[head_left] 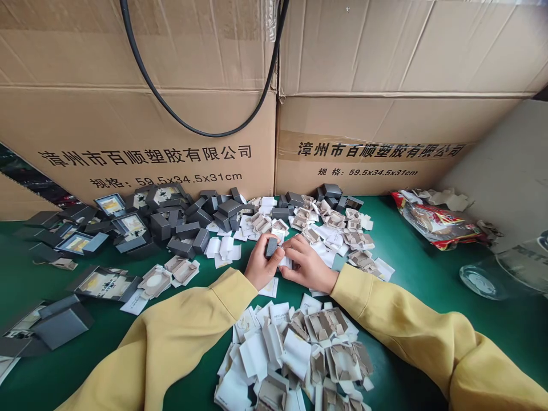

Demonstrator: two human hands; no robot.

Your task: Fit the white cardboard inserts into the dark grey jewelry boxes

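Observation:
In the middle of the view my left hand (pixel 259 267) is closed around a small dark grey box (pixel 271 246), the thumb along its near side. My right hand (pixel 309 265) is just to the right, its fingers bent and pinched on a small white paper piece (pixel 286 262) by the box. How the piece meets the box is hidden by the fingers. Nearest to the hands, a loose heap of white and grey-brown cardboard inserts (pixel 317 242) lies behind them. A larger pile of such folded inserts (pixel 295 348) spreads in front, between my forearms.
Dark grey boxes (pixel 188 231) pile up at the back left, several with lids open. A larger open box (pixel 62 322) sits at near left. Big cartons (pixel 180 125) wall the back, with a black cable (pixel 214 135) hanging. On the right are a red snack bag (pixel 436 222) and a clear vessel (pixel 483 281).

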